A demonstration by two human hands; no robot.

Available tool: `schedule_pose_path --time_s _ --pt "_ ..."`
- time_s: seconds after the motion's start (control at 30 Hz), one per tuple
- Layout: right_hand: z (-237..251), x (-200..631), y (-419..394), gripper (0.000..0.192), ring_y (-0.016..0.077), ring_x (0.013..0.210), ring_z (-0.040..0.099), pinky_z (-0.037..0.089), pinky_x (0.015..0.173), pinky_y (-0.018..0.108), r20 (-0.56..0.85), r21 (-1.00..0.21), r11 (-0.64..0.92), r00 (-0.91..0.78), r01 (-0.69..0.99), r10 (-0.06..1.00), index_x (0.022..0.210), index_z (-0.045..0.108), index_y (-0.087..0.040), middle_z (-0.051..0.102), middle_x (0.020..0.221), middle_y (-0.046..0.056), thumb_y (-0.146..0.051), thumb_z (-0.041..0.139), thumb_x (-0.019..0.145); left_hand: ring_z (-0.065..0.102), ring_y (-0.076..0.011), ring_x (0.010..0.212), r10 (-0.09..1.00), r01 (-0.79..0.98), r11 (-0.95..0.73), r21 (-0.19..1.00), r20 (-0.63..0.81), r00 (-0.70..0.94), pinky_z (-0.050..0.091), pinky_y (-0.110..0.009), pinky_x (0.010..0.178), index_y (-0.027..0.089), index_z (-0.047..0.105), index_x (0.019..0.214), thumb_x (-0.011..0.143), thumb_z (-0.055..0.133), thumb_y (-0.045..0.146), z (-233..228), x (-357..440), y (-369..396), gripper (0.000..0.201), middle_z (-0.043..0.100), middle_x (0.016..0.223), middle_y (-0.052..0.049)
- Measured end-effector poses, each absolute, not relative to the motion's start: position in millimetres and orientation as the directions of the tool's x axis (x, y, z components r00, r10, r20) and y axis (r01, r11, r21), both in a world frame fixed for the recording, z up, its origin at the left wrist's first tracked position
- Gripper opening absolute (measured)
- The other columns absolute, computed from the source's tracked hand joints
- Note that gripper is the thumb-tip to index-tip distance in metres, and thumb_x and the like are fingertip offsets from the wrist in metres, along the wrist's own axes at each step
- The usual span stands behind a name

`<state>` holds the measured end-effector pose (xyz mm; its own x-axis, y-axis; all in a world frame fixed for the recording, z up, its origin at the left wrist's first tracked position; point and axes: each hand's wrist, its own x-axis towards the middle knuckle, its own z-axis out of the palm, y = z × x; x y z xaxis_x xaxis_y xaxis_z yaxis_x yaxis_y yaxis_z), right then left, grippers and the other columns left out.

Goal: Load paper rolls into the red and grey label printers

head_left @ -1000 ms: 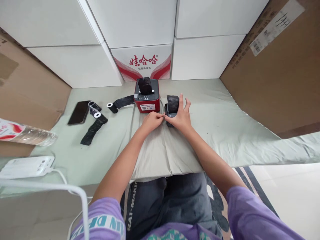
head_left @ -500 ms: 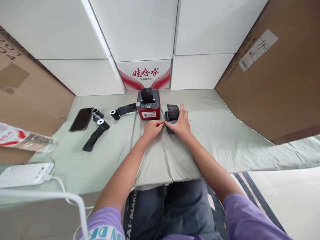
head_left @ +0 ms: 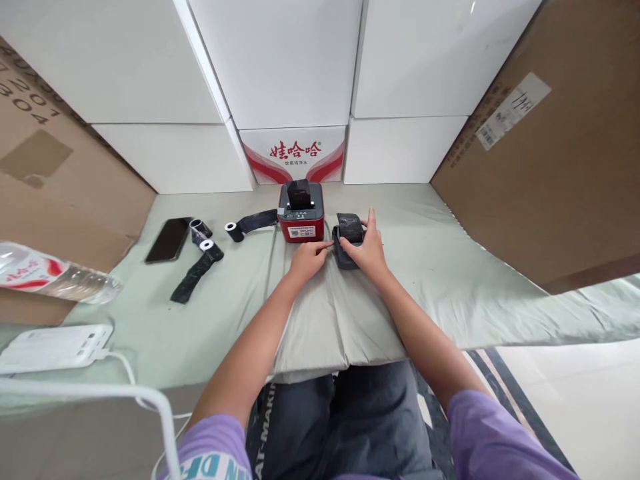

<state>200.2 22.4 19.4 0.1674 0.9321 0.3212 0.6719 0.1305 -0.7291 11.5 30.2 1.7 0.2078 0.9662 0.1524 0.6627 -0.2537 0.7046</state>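
White cartons are stacked against the back, brown cardboard boxes at both sides; a pale green cloth (head_left: 440, 267) covers the work surface.

Person seated, both arms stretched forward. Right hand (head_left: 369, 250) cupped over a small black printer (head_left: 347, 243), which sits on the cloth just right of a red printer (head_left: 301, 215); a dark roll (head_left: 349, 228) shows in its open top. Fingers wrapped loosely round its right side, holding it steady. Left hand (head_left: 307, 257) at the black printer's left edge, thumb and forefinger narrowed to a pinch at its front corner; what they grip, if anything, is too small to tell.

Judgement: the step in hand looks like seating or threading the roll in the black printer. The next move calls for a fine pull or press from the left fingertips while the right hand keeps the body from sliding on the cloth.

Elsewhere on the cloth, well to the left: a phone (head_left: 170, 239), three spent black strips on white cores (head_left: 200, 270), a water bottle (head_left: 55, 277), a white power bank (head_left: 55, 347) with cable.
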Motion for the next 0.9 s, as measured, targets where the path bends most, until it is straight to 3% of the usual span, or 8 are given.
schedule_pose_path --time_s 0.3,0.47,0.6,0.73,0.9 --pt "31 208 21 0.074 0.0269 0.100 0.069 0.055 0.092 0.043 0.395 -0.774 0.142 0.295 0.617 0.870 0.156 0.038 -0.016 0.074 0.108 0.011 -0.050 0.050 0.092 0.076 -0.0253 0.094 0.959 0.654 -0.283 0.702 0.196 0.204 0.057 -0.037 0.086 0.029 0.080 0.122 0.093 0.056 0.019 -1 12 30 0.039 0.083 0.108 -0.005" --pt "35 210 18 0.065 0.0243 0.085 0.070 0.054 0.084 0.037 0.406 -0.782 0.164 0.293 0.601 0.866 0.148 0.048 -0.012 0.072 0.083 0.005 -0.052 0.042 0.097 0.075 -0.0244 0.088 0.962 0.667 -0.272 0.694 0.201 0.184 0.055 -0.036 0.083 0.026 0.081 0.119 0.093 0.056 0.019 -1 12 30 0.038 0.083 0.097 -0.006" --pt "39 214 17 0.065 0.0252 0.083 0.071 0.055 0.085 0.039 0.392 -0.769 0.143 0.284 0.623 0.875 0.150 0.050 -0.014 0.074 0.081 0.005 -0.053 0.035 0.100 0.075 -0.0236 0.086 0.961 0.678 -0.273 0.683 0.226 0.159 0.054 -0.034 0.082 0.024 0.084 0.111 0.093 0.056 0.020 -1 12 30 0.034 0.083 0.095 -0.006" --pt "44 220 17 0.069 0.0248 0.076 0.071 0.056 0.082 0.039 0.370 -0.750 0.116 0.268 0.651 0.889 0.152 0.052 -0.015 0.076 0.081 0.007 -0.055 0.030 0.101 0.074 -0.0212 0.083 0.934 0.679 -0.349 0.645 0.299 0.196 0.053 -0.031 0.080 0.024 0.080 0.120 0.093 0.055 0.019 0 13 27 0.037 0.082 0.092 -0.005" --pt "46 224 18 0.068 0.0272 0.090 0.074 0.056 0.088 0.040 0.379 -0.714 0.120 0.237 0.690 0.895 0.146 0.063 -0.016 0.080 0.097 0.012 -0.056 0.030 0.103 0.075 -0.0185 0.083 0.878 0.631 -0.472 0.615 0.391 0.276 0.053 -0.028 0.082 0.024 0.079 0.122 0.093 0.056 0.017 0 15 23 0.038 0.083 0.100 -0.005"
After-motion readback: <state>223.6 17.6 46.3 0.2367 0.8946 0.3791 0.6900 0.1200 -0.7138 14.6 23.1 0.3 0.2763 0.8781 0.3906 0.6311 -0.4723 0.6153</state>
